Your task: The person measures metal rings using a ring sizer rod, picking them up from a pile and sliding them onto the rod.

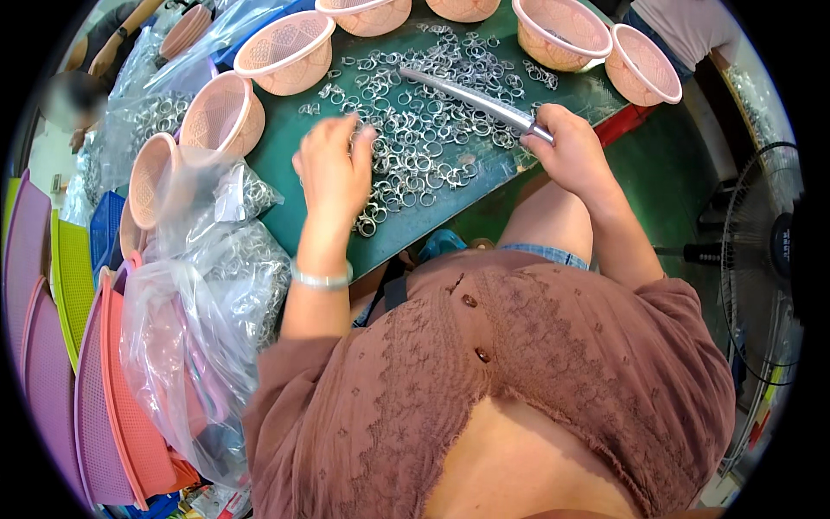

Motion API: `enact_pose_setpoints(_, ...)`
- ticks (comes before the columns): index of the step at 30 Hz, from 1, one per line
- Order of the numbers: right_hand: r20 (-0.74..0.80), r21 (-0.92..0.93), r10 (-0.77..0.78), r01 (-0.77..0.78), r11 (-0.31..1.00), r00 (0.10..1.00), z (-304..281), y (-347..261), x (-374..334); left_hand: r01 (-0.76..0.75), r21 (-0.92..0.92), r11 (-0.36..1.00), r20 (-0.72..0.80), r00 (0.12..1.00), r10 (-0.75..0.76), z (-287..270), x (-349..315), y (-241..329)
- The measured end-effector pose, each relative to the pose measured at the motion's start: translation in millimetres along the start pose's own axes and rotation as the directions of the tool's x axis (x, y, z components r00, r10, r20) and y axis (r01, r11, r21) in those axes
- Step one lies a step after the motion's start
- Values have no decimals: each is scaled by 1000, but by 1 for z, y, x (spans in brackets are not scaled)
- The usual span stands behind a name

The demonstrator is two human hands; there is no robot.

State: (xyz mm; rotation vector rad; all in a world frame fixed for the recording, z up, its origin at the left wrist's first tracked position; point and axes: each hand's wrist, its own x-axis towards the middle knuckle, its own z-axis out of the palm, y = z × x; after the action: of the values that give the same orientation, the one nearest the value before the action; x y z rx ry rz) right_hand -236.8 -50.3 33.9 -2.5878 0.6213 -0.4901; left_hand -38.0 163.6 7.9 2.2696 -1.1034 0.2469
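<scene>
Silver-coloured rings [419, 156] lie in a loose heap across the green tabletop [298, 199]. My right hand [564, 149] is closed round the thick end of a ring mandrel [484, 104], a tapered grey metal stick. Its thin tip points to the far left, over the heap. I cannot make out any ring on it. At the left edge of the heap is my left hand [335, 164], its thumb apart from the bent fingers, with no held thing showing. A pale bangle [320, 278] sits on my left wrist.
Pink plastic baskets [285, 54] line the table's far and left edges; one at the right [562, 35] holds some rings. Clear plastic bags [207, 294] of rings sit by my left arm, beside stacked coloured baskets [130, 389]. A fan [765, 251] stands at right. Other people are beyond.
</scene>
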Motion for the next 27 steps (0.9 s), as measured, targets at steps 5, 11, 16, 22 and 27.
enact_pose_setpoints(5, 17, 83, 46, -47, 995, 999, -3, -2, -3, 189, 131, 973, 117, 972, -205, 40, 89, -24)
enact_pose_setpoints(11, -63, -33, 53, -55, 998, 997, -6, 9, -6, 165, 233, 958, 316, 919, -235, 41, 112, -27)
enact_pose_setpoints(16, -86, 4, 78, -78, 997, 993, -7, 15, -6, 175, 237, 956, 340, 906, -250, 38, 107, -26)
enact_pose_setpoints(22, -43, 129, 70, -64, 990, 997, -8, 7, -7, 153, 133, 979, 291, 939, -186, 36, 101, -36)
enact_pose_setpoints(27, -21, 275, 42, -35, 961, 999, -7, 5, -13, 360, -613, 703, 299, 930, -215, 32, 96, -37)
